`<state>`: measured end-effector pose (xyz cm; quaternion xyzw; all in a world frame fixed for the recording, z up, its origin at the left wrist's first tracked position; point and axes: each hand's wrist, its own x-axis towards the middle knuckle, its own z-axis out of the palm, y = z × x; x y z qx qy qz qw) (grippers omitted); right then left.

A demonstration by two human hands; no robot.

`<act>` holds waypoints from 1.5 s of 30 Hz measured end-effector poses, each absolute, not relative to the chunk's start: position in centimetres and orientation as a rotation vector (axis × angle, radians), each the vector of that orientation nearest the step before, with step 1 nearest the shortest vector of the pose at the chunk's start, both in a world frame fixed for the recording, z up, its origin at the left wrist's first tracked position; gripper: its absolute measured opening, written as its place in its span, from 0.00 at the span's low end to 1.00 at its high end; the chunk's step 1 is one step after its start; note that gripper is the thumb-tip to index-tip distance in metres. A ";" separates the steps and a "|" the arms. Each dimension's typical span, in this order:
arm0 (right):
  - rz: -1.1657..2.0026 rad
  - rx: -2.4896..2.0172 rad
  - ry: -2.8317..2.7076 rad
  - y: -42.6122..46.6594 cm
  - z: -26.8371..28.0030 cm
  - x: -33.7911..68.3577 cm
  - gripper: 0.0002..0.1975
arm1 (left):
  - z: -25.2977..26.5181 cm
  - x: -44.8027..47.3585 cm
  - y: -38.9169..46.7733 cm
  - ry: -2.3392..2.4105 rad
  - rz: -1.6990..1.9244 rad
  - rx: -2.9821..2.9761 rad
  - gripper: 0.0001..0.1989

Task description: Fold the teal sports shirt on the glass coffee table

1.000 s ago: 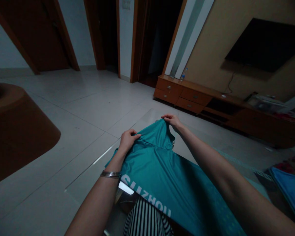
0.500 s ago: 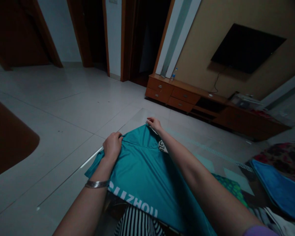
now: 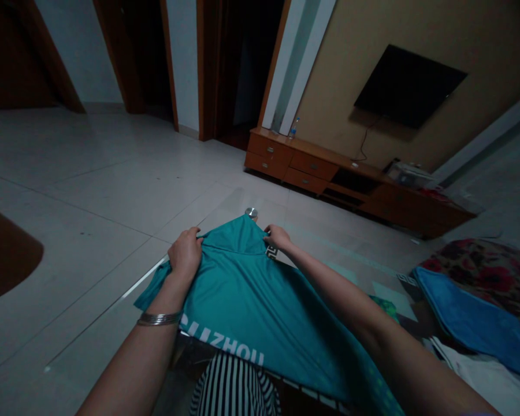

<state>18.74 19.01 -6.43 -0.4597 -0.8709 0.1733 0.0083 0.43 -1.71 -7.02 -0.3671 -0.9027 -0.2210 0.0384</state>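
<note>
A teal shirt (image 3: 251, 294) with white lettering lies spread over a glass-topped table (image 3: 91, 329), one pointed part of it facing away from me. My left hand (image 3: 185, 252) grips the shirt's left side, fingers closed on the cloth. On the other side, my right hand (image 3: 278, 236) pinches the fabric at the far right edge. Between the two hands the cloth forms a folded peak, beside a round metal disc (image 3: 251, 213) on the table. A silver bangle circles my left wrist.
Right of the table are a blue cloth (image 3: 472, 318), a white garment (image 3: 485, 375) and a floral cover (image 3: 489, 271). A wooden TV cabinet (image 3: 281, 164) stands by the far wall under a television (image 3: 409, 85). A brown rounded furniture edge (image 3: 8, 254) is at left.
My right hand has moved from the shirt's far tip down its right edge, exposing the metal disc. My left hand keeps its hold. The view has shifted slightly right.
</note>
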 end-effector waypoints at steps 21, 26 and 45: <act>0.382 -1.626 -2.506 13.3 -2.4 60.3 0.12 | -4.5 1.7 -1.5 -2.800 -0.481 -1.390 0.16; 0.322 -1.584 -2.588 16.4 -2.3 60.9 0.13 | -2.2 7.4 1.4 -2.241 -0.368 -1.957 0.15; 0.213 -1.304 -2.855 20.9 -5.2 60.8 0.10 | -3.1 16.0 11.2 -2.118 0.246 -2.440 0.11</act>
